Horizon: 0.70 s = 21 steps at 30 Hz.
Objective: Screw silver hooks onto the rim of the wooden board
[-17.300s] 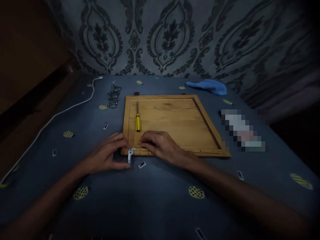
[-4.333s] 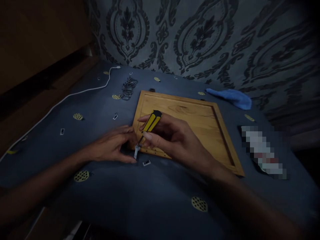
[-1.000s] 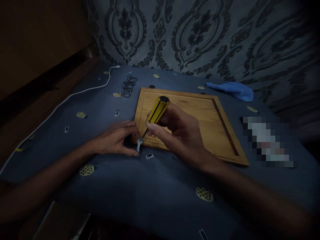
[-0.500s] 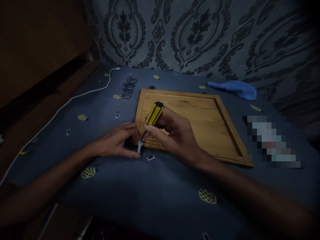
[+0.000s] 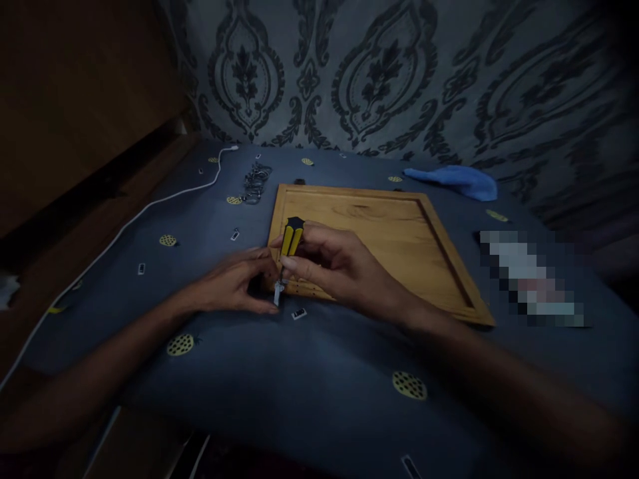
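While a dark blue patterned cloth (image 5: 309,372) covers the counter, a wooden board (image 5: 379,233) lies flat on it, well inside the far edge. At the board's near left corner the right hand (image 5: 339,269) has its grip closed around a yellow-and-black screwdriver (image 5: 291,238), held nearly upright with its tip down on a small metal bracket (image 5: 277,291). The left hand (image 5: 234,283) pinches that bracket against the board's edge. Judging by this, the bracket is placed but its screw is not fully driven. A pile of metal hardware (image 5: 254,181) waits near the far left corner.
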Tool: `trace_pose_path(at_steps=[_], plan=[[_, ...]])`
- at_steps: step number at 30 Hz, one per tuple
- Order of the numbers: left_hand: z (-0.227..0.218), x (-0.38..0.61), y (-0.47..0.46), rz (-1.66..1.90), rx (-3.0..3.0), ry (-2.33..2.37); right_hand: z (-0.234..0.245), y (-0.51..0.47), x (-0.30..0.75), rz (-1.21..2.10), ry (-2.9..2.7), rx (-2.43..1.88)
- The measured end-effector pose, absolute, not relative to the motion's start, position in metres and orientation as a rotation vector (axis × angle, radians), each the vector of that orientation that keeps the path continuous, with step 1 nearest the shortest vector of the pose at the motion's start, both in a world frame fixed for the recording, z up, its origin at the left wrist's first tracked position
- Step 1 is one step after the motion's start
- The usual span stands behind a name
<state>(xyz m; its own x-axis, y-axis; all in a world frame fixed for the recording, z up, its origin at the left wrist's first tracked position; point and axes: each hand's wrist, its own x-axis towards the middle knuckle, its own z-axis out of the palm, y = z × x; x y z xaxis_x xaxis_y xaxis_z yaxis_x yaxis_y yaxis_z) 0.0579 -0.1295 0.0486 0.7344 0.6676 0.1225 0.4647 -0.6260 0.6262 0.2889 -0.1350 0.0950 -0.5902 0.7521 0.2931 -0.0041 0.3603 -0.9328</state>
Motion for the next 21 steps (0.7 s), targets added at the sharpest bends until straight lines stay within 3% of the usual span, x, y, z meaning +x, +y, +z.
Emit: trace_pose_path(at_steps=[5, 17, 21], plan=[[0.0511, 0.0589, -0.1297, 0.45, 2.378, 0.873, 0.0937, -0.1352, 0.2884, 1.22, -1.853, -0.744], [0.0516, 0.0585, -0.1301, 0.434, 2.348, 0.885, 0.0922, -0.1317, 0.2901, 1.437, -1.796, -0.61], [0.0532, 0.0589, -0.1305, 0.426, 2.341, 0.895, 0.0928, -0.1326, 0.2905, 1.313, -1.859, -0.639]])
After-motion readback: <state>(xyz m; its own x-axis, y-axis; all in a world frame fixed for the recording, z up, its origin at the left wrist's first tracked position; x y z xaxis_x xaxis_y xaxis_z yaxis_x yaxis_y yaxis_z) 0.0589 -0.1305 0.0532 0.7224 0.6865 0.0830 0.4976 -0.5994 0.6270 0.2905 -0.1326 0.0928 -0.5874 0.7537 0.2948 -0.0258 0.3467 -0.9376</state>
